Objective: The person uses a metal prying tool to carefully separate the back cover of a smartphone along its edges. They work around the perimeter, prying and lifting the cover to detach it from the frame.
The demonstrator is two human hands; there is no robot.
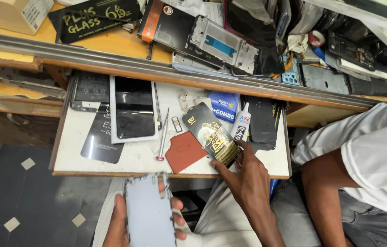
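Left hand (pixel 125 224): at 6 o'clock, nearest the camera; fingers wrapped around a pale blue phone (pixel 150 212), thumb on its left edge, fingertips on its right.
Phone: held below the tray edge, flat side up, long axis running 12 to 6.
Right hand (pixel 248 178): at 5 o'clock, reaching up onto the tray (pixel 74 160); thumb and forefinger narrow, closed on the lower corner of a black-and-gold packet (pixel 211 134).
Packet: lies on the tray, long axis from 11 to 5; its body extends toward 11 o'clock from the fingertips.
Key relation: the packet is at 1 o'clock from the phone, apart from it; the right hand is the nearer hand and already touches the packet.
Red cover (pixel 185 151): just left of the packet, partly under it.
Glue bottle (pixel 241 123): just beyond the right hand, at 12 o'clock from it.
Screwdriver (pixel 163 137): left of the red cover.
Screen (pixel 134 107): far left of the tray, on white backing.
Shelf (pixel 111 43): beyond the tray, loaded with phone parts.
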